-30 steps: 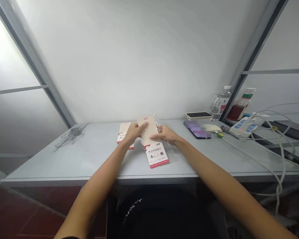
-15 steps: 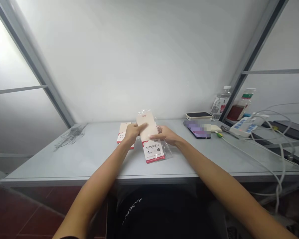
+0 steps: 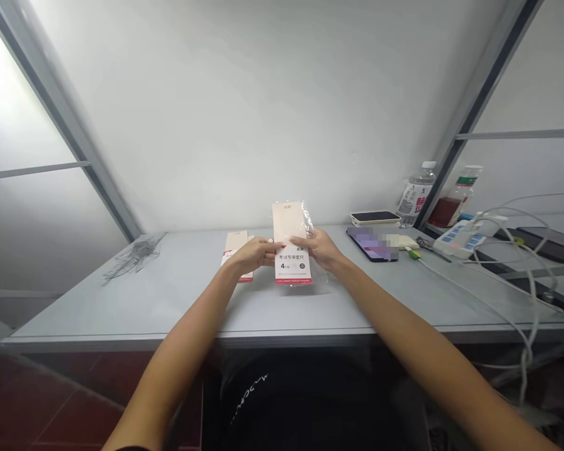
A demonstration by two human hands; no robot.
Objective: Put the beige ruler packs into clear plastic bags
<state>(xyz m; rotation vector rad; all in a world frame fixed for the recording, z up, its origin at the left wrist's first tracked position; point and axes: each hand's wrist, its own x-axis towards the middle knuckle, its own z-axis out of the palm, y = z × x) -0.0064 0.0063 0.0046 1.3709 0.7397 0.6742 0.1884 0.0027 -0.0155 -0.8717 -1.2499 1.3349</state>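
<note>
Gripped from both sides above the desk (image 3: pixel 169 297), that clear-sleeved packet (image 3: pixel 289 220) has swung square.
Similar packaging (image 3: pixel 236 240) lies partly behind the left hand (image 3: pixel 255 253), which pinches one edge; the right hand's (image 3: pixel 325 248) thumb crosses the front, and the print now reads level.

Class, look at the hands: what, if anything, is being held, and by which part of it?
A clear-wrapped packet: the left hand holds its left edge and the right hand its right edge, both around mid-height.
</note>
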